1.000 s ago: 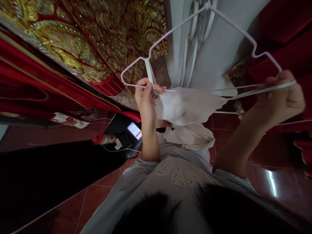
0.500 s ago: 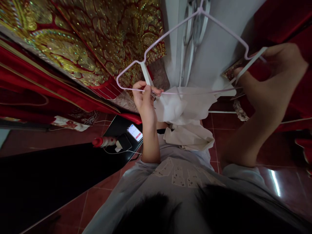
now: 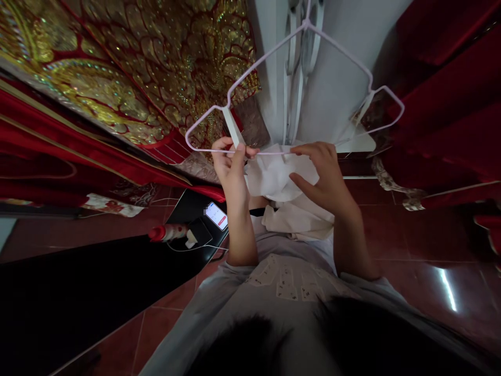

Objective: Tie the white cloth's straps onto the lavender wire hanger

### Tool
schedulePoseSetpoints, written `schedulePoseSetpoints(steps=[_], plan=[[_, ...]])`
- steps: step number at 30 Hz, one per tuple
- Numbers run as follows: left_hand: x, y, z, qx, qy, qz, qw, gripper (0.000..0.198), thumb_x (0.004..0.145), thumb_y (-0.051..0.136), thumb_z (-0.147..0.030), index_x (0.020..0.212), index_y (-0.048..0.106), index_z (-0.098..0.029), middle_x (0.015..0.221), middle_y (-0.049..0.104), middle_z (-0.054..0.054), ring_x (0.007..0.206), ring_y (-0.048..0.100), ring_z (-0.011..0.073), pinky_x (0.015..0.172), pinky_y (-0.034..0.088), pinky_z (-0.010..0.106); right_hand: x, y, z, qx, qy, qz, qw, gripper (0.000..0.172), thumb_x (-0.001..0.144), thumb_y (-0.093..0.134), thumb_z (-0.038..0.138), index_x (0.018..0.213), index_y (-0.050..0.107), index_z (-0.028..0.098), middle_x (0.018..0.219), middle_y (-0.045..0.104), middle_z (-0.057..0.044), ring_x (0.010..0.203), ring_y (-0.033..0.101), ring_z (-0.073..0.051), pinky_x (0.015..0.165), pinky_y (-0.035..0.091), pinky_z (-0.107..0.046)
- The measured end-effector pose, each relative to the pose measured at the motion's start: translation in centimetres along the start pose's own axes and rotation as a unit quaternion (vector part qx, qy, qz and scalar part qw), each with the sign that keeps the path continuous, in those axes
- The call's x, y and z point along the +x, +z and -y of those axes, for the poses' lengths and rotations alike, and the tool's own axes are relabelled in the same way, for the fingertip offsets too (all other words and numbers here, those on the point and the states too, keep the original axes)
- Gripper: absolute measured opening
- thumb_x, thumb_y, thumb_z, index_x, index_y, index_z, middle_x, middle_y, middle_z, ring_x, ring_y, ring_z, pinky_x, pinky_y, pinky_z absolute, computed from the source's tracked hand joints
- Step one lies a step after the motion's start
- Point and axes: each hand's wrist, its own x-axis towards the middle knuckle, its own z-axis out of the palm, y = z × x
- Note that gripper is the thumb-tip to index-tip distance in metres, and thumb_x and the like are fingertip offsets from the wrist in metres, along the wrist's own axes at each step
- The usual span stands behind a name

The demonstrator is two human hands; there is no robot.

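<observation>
While the left hand point(image 3: 230, 164) pinches the lower bar of a pale wire hanger point(image 3: 270, 153), its grip closed on the wire just below the left strap point(image 3: 233, 128), a white garment point(image 3: 274, 175) hangs bunched from that bar at chest height. The right strap point(image 3: 362, 112) sits in the hanger's far notch. The right hand point(image 3: 323, 175) lies on the cloth with fingers spread and thumb near the bar; whether its grip has caught a fold cannot be told.

The work seems best done with the left hand keeping the bar level, so that neither of the 2 straps slips its notch, while the right eases the crumpled cloth flat rather than tugging it.

Gold-embroidered red fabric point(image 3: 136, 62) fills the left of the room. Below it, a black worktop point(image 3: 97, 282) carries a red-capped bottle point(image 3: 164, 232), a white plug point(image 3: 190, 237) and a lit phone point(image 3: 217, 215). A white wall point(image 3: 336, 62) stands behind the hanger, red drapes point(image 3: 450, 104) hang at right, and glossy red floor tiles point(image 3: 410, 245) run beneath.
</observation>
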Motion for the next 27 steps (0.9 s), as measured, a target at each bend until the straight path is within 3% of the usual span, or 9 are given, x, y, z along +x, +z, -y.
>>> schedulePoseSetpoints(steps=[4, 6, 9, 12, 14, 17, 22, 25, 27], plan=[[-0.5, -0.8, 0.3, 0.021, 0.01, 0.042, 0.999, 0.029, 0.092, 0.081, -0.042, 0.107, 0.064, -0.024, 0.09, 0.077, 0.002, 0.088, 0.075, 0.0177, 0.091, 0.058, 0.032, -0.3, 0.8, -0.8, 0.0, 0.015, -0.049, 0.999, 0.034, 0.095, 0.068, 0.038, 0.129, 0.064, 0.032, 0.122, 0.072, -0.005, 0.117, 0.063, -0.027, 0.107, 0.049, -0.052], [-0.7, -1.5, -0.4, 0.084, -0.011, 0.102, 0.991, 0.027, 0.094, 0.079, -0.044, 0.109, 0.07, -0.024, 0.106, 0.079, 0.006, 0.104, 0.075, 0.021, 0.1, 0.056, 0.034, -0.2, 0.9, -1.0, 0.004, 0.014, -0.052, 0.999, 0.035, 0.095, 0.069, 0.038, 0.129, 0.063, 0.033, 0.124, 0.071, -0.005, 0.119, 0.063, -0.028, 0.108, 0.049, -0.052], [-1.0, -2.6, -2.9, 0.209, -0.049, 0.225, 0.951, 0.028, 0.096, 0.076, -0.047, 0.11, 0.076, -0.023, 0.117, 0.077, 0.009, 0.114, 0.071, 0.0252, 0.104, 0.053, 0.038, 0.0, 0.9, -1.1, 0.003, 0.014, -0.062, 0.998, 0.034, 0.094, 0.069, 0.039, 0.127, 0.064, 0.034, 0.123, 0.072, -0.004, 0.119, 0.063, -0.028, 0.109, 0.049, -0.053], [-1.3, -3.0, -6.0, 0.218, -0.077, 0.273, 0.934, 0.032, 0.099, 0.072, -0.05, 0.108, 0.078, -0.021, 0.107, 0.077, 0.011, 0.103, 0.071, 0.0248, 0.091, 0.057, 0.035, -0.1, 0.8, -1.0, 0.006, 0.018, -0.089, 0.996, 0.028, 0.096, 0.066, 0.037, 0.123, 0.065, 0.034, 0.118, 0.074, -0.003, 0.112, 0.065, -0.027, 0.108, 0.049, -0.053], [-1.2, -2.8, -7.7, 0.158, -0.072, 0.247, 0.953, 0.031, 0.099, 0.07, -0.052, 0.103, 0.08, -0.022, 0.096, 0.076, 0.01, 0.089, 0.071, 0.0226, 0.074, 0.058, 0.031, -0.2, 0.7, -0.9, 0.013, 0.02, -0.096, 0.995, 0.026, 0.096, 0.066, 0.037, 0.122, 0.066, 0.034, 0.116, 0.074, -0.003, 0.11, 0.066, -0.027, 0.109, 0.048, -0.054], [-0.2, -2.6, -8.8, 0.054, -0.031, 0.144, 0.988, 0.031, 0.1, 0.067, -0.054, 0.102, 0.08, -0.026, 0.091, 0.074, 0.007, 0.086, 0.071, 0.0208, 0.057, 0.051, 0.027, -0.4, 0.4, -0.7, 0.014, 0.016, -0.096, 0.995, 0.026, 0.096, 0.066, 0.037, 0.122, 0.067, 0.034, 0.116, 0.074, -0.004, 0.113, 0.066, -0.028, 0.109, 0.048, -0.055], [2.3, -4.0, -7.0, 0.002, 0.03, -0.079, 0.996, 0.048, 0.117, 0.024, -0.031, 0.119, 0.071, -0.028, 0.13, 0.076, -0.003, 0.139, 0.062, 0.023, 0.06, 0.048, 0.026, -0.5, 0.0, -0.6, 0.016, -0.007, -0.095, 0.995, 0.026, 0.096, 0.067, 0.036, 0.122, 0.069, 0.033, 0.114, 0.075, -0.003, 0.111, 0.067, -0.026, 0.103, 0.053, -0.051], [2.6, -5.0, -5.5, 0.026, 0.037, -0.176, 0.983, 0.038, 0.112, 0.036, -0.019, 0.116, 0.073, -0.026, 0.129, 0.078, -0.003, 0.141, 0.062, 0.0255, 0.057, 0.043, 0.026, -0.5, -0.1, -0.6, 0.019, -0.005, -0.083, 0.996, 0.028, 0.097, 0.066, 0.034, 0.124, 0.069, 0.035, 0.116, 0.076, -0.003, 0.112, 0.067, -0.026, 0.102, 0.054, -0.051], [2.1, -4.9, -4.8, 0.045, 0.007, -0.147, 0.988, 0.027, 0.109, 0.048, -0.026, 0.11, 0.075, -0.024, 0.124, 0.08, 0.0, 0.13, 0.069, 0.0256, 0.059, 0.045, 0.026, -0.5, 0.0, -0.5, 0.024, -0.009, -0.069, 0.997, 0.031, 0.097, 0.066, 0.035, 0.127, 0.067, 0.036, 0.119, 0.076, -0.003, 0.114, 0.067, -0.027, 0.104, 0.054, -0.052]])
